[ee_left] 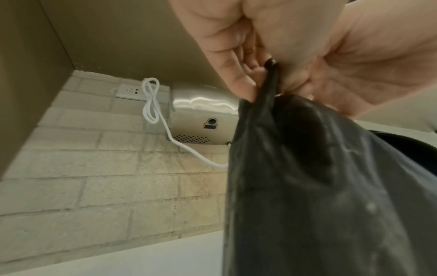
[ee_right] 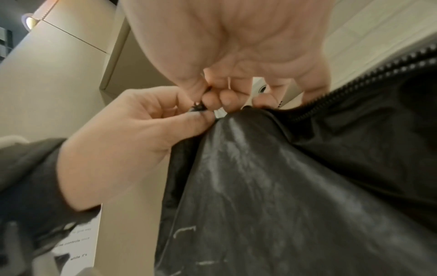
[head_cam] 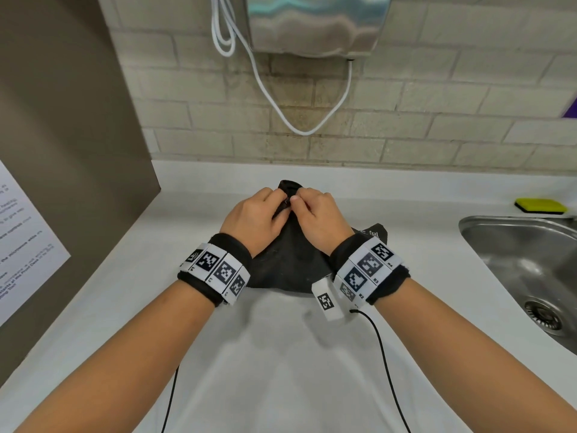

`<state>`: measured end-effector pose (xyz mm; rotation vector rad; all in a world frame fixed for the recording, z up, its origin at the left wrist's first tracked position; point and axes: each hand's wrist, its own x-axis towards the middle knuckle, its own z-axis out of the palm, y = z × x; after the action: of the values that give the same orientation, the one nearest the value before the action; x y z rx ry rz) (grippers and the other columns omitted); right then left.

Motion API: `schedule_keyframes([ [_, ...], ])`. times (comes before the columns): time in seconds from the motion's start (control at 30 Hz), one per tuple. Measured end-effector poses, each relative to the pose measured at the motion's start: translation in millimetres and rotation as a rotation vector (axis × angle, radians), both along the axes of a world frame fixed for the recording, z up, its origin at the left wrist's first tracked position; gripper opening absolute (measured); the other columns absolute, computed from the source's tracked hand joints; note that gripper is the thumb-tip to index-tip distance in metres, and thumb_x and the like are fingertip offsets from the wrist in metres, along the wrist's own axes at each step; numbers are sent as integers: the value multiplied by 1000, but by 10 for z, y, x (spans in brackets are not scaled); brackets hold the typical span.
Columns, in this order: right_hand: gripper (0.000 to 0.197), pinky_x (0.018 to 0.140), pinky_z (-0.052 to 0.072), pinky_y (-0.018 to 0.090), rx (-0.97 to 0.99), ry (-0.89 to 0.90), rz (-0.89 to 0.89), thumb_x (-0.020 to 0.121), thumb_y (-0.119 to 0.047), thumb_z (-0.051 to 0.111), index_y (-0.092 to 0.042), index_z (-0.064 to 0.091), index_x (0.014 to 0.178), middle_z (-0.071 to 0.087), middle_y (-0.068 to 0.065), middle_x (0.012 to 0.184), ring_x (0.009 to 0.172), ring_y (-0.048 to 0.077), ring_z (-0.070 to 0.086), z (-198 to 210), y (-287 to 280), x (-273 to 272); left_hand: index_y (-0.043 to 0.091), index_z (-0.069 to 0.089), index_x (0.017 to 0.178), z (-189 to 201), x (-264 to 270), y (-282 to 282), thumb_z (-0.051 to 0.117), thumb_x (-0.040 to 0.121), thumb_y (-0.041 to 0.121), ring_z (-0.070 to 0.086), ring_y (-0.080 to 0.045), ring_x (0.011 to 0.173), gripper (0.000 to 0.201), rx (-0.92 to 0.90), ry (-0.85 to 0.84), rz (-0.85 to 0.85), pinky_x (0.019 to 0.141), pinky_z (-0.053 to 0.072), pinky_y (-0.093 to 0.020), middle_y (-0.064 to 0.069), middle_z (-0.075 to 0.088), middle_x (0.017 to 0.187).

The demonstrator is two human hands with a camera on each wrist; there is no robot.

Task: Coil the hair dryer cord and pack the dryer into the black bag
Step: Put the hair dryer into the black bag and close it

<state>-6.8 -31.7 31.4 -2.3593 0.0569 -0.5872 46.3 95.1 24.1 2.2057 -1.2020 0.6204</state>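
Bare forearms, no sleeves. Black fabric wristband [head_cam: 203, 285] behind left hand [head_cam: 249, 218], ringed by white blocks printed with black-and-white square code markers. Same band [head_cam: 379, 276] behind right hand [head_cam: 321, 220]; one marker tab [head_cam: 326, 303] juts loose on inner side. Thin black cable [head_cam: 387, 370] trails back from each wrist.

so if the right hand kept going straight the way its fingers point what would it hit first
The right hand points forward and slightly left, pinching the top of the black bag. Directly ahead are the left hand's fingertips, already touching or nearly so. Past them would probably come the brick wall; depth is unclear.
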Motion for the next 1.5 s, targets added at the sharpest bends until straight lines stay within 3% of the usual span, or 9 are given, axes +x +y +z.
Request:
schedule_keyframes([
  [0.13, 33, 69, 29, 26, 16, -41, 19, 95, -13, 42, -12, 41, 62, 38, -6, 61, 70, 19, 42, 32, -32, -10, 3, 68, 95, -37, 93, 83, 42, 89, 36, 63, -29, 65, 42, -18, 79, -68, 62, 53, -32, -12, 66, 79],
  [0.3, 41, 64, 26, 22, 6, -45, -84, 94, -16, 42, -23, 33, 54, 43, 0, 66, 69, 17, 41, 44, -162, -6, 2, 68, 97, -63, 198, 104, 54, 91, 17, 64, -23, 78, 22, -206, 204, -31, 73, 38, -2, -11, 70, 85],
  [0.63, 36, 69, 39, 33, -112, 296, -577, 87, -18, 44, -13, 38, 52, 51, 16, 70, 71, 33, 51, -419, -1319, -376, -7, 52, 101, -126, 276, 118, 45, 96, 12, 48, -25, 68, 21, -206, 354, 171, 59, 29, -20, -21, 59, 78],
  [0.8, 29, 73, 39, 33, -73, 400, -710, 90, -15, 43, 7, 63, 88, 52, 23, 102, 78, 32, 48, -614, -1602, -537, -5, 54, 103, -131, 300, 75, 47, 96, 11, 53, -28, 70, 19, -198, 342, 127, 62, 33, -23, -21, 62, 80],
  [0.9, 30, 70, 36, 29, -41, 331, -716, 91, -12, 41, 8, 62, 84, 46, 17, 96, 76, 28, 45, -633, -1600, -535, 7, 50, 109, -168, 313, 82, 45, 95, 6, 47, -23, 57, 15, -219, 324, 63, 55, 36, -21, -14, 55, 67],
  [1.03, 37, 49, 30, 24, 114, 252, -693, 89, -9, 42, -7, 38, 52, 42, 9, 58, 63, 26, 41, -638, -1610, -523, 7, 54, 73, -232, 363, 82, 37, 75, -17, 43, -14, 59, 30, -184, 266, -37, 62, 34, -5, -2, 50, 71],
  [1.1, 36, 57, 44, 29, 280, 211, -691, 85, -10, 46, -9, 37, 50, 48, 13, 59, 62, 26, 46, -658, -1617, -516, 9, 59, 64, -254, 364, 81, 40, 73, -18, 48, -3, 66, 34, -193, 343, -46, 67, 35, -3, 3, 54, 74],
  [1.37, 34, 67, 42, 40, 534, 38, -584, 86, 1, 39, -24, 32, 65, 36, 4, 67, 61, 18, 35, -685, -1582, -420, 27, 63, 82, -382, 333, 156, 69, 79, 5, 53, 7, 76, 23, -290, 447, -105, 70, 43, -7, 14, 55, 87],
  [1.5, 35, 62, 37, 24, 480, 22, -348, 85, 8, 39, -28, 40, 83, 39, -1, 80, 66, 13, 39, -499, -1423, -420, 47, 68, 74, -436, 403, 215, 62, 84, -2, 57, 9, 75, 50, -345, 601, -117, 72, 43, -5, 23, 66, 79],
])
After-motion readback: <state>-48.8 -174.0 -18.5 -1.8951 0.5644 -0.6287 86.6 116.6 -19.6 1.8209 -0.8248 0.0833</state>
